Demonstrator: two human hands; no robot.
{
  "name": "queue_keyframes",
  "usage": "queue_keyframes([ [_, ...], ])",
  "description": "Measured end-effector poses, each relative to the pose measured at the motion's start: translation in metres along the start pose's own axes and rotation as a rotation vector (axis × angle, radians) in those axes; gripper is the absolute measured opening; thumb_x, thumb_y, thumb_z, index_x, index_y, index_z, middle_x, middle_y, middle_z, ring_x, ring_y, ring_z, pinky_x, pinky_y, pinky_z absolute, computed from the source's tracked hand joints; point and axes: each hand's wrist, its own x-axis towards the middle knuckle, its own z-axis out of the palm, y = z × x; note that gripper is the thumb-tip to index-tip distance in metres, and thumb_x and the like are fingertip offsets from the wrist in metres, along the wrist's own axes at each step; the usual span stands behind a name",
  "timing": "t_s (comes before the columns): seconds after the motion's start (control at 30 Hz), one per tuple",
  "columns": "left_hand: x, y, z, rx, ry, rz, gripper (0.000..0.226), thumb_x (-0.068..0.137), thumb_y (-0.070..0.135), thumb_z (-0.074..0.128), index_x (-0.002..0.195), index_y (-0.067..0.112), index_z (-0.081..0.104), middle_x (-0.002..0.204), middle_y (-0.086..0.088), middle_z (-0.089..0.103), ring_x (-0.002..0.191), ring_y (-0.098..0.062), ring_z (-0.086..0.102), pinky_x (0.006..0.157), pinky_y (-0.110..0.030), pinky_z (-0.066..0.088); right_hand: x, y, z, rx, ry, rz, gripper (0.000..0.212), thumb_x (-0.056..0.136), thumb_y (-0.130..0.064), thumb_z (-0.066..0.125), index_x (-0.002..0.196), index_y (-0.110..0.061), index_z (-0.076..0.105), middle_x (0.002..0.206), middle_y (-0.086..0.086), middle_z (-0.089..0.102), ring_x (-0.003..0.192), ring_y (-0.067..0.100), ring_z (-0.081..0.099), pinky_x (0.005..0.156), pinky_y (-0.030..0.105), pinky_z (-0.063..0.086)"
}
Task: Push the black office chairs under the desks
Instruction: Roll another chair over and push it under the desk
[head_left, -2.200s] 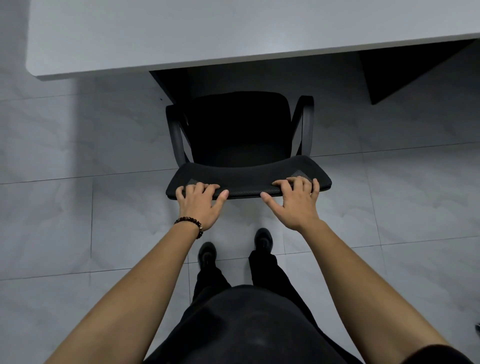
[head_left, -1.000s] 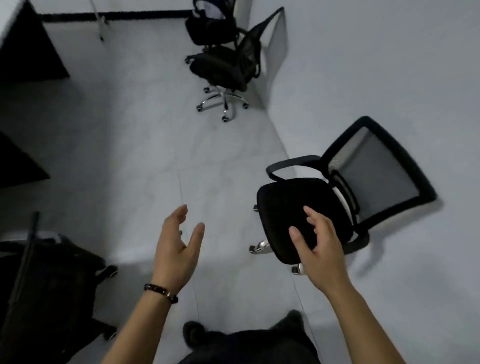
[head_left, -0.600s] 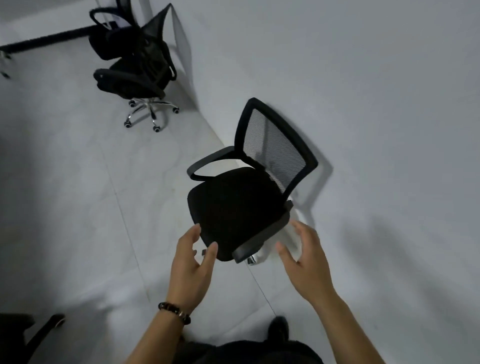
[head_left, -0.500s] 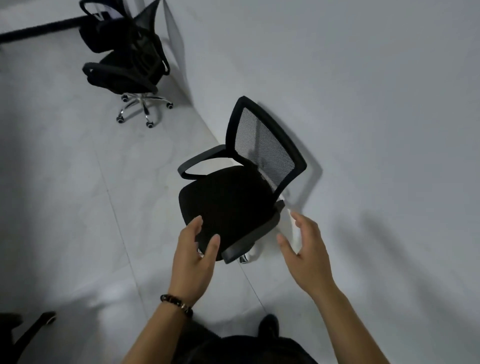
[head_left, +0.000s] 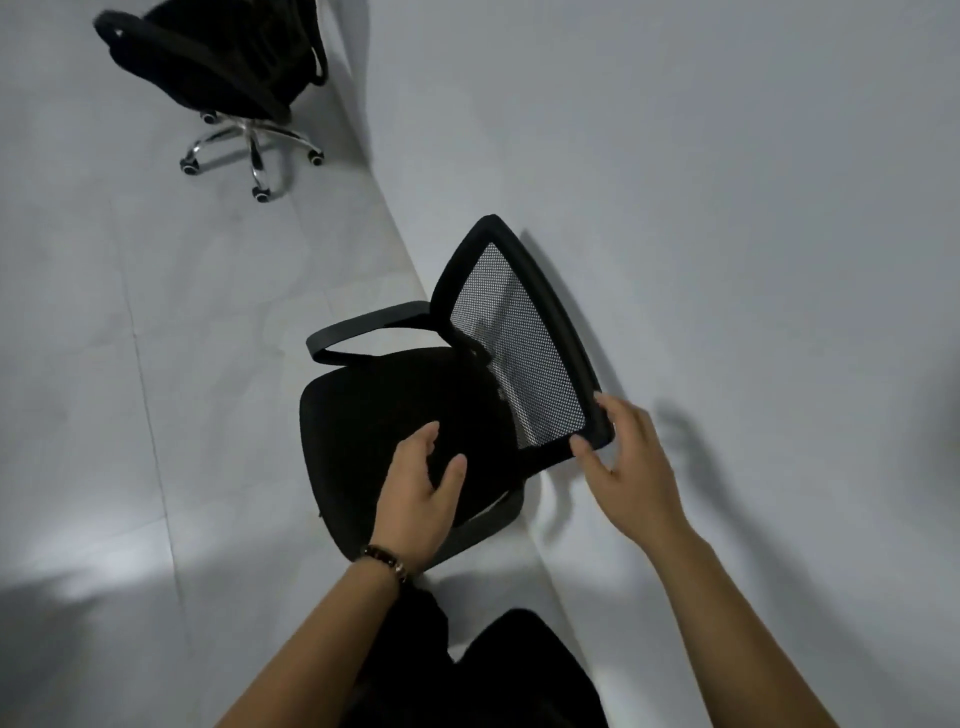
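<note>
A black office chair (head_left: 379, 415) with a mesh backrest (head_left: 519, 353) stands against the white wall, its seat facing left. My right hand (head_left: 628, 467) is at the near corner of the backrest frame, fingers spread and touching the edge, not closed around it. My left hand (head_left: 421, 493), with a bead bracelet at the wrist, hovers open over the seat's near side, above the near armrest. No desk is in view.
A second black office chair (head_left: 218, 67) on a chrome wheeled base (head_left: 249, 150) stands farther along the wall at the top left. The white wall (head_left: 727, 208) fills the right side. Pale floor tiles (head_left: 156, 364) stretch to the left.
I let go of the chair at the desk and turned toward the wall. Both hands have come closer to this chair; my right hand now touches the backrest corner.
</note>
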Motion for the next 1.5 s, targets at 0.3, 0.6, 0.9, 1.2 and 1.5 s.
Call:
queue_keyframes([
  [0.3, 0.104, 0.034, 0.058, -0.053, -0.074, -0.101, 0.053, 0.095, 0.036, 0.050, 0.142, 0.016, 0.035, 0.140, -0.003, 0.043, 0.128, -0.015, 0.043, 0.105, -0.034, 0.039, 0.208, -0.007, 0.012, -0.034, -0.144, -0.035, 0.058, 0.093, -0.046, 0.058, 0.144, -0.024, 0.041, 0.143, 0.002, 0.043, 0.131, 0.019, 0.045, 0.108, 0.046, 0.040],
  [0.6, 0.122, -0.002, 0.104, -0.217, -0.066, -0.398, 0.050, 0.099, 0.040, 0.038, 0.145, 0.019, 0.032, 0.146, -0.005, 0.040, 0.131, -0.019, 0.041, 0.110, -0.040, 0.035, 0.282, -0.019, 0.092, 0.017, -0.270, 0.026, 0.054, 0.103, -0.029, 0.036, 0.155, -0.028, 0.021, 0.148, 0.000, 0.046, 0.130, 0.020, 0.048, 0.109, 0.033, 0.036],
  [0.9, 0.099, -0.015, 0.082, -0.284, -0.031, -0.462, 0.050, 0.102, 0.039, 0.028, 0.146, 0.016, 0.032, 0.150, -0.004, 0.037, 0.137, -0.019, 0.033, 0.108, -0.026, 0.024, 0.246, -0.069, 0.130, -0.034, -0.158, 0.183, 0.056, 0.104, -0.022, 0.029, 0.156, -0.027, 0.010, 0.148, 0.005, 0.045, 0.129, 0.028, 0.049, 0.104, 0.038, 0.037],
  [1.2, 0.045, -0.058, -0.010, -0.078, -0.095, -0.532, 0.049, 0.102, 0.044, 0.024, 0.141, 0.022, 0.042, 0.143, -0.003, 0.047, 0.129, -0.022, 0.043, 0.102, -0.026, 0.030, 0.135, -0.104, 0.156, 0.231, -0.456, 0.377, 0.098, 0.091, 0.000, 0.046, 0.148, -0.021, -0.030, 0.162, 0.009, 0.000, 0.141, 0.028, 0.029, 0.101, 0.027, 0.032],
  [1.5, -0.008, -0.098, -0.066, 0.404, 0.243, -0.488, 0.051, 0.094, 0.054, 0.011, 0.093, 0.029, 0.055, 0.085, 0.001, 0.064, 0.076, -0.022, 0.059, 0.073, -0.042, 0.052, 0.090, -0.129, 0.177, -0.415, -0.534, -0.311, 0.117, 0.077, -0.084, 0.041, 0.151, -0.017, -0.019, 0.161, 0.014, -0.017, 0.149, 0.030, -0.009, 0.118, 0.047, -0.005],
])
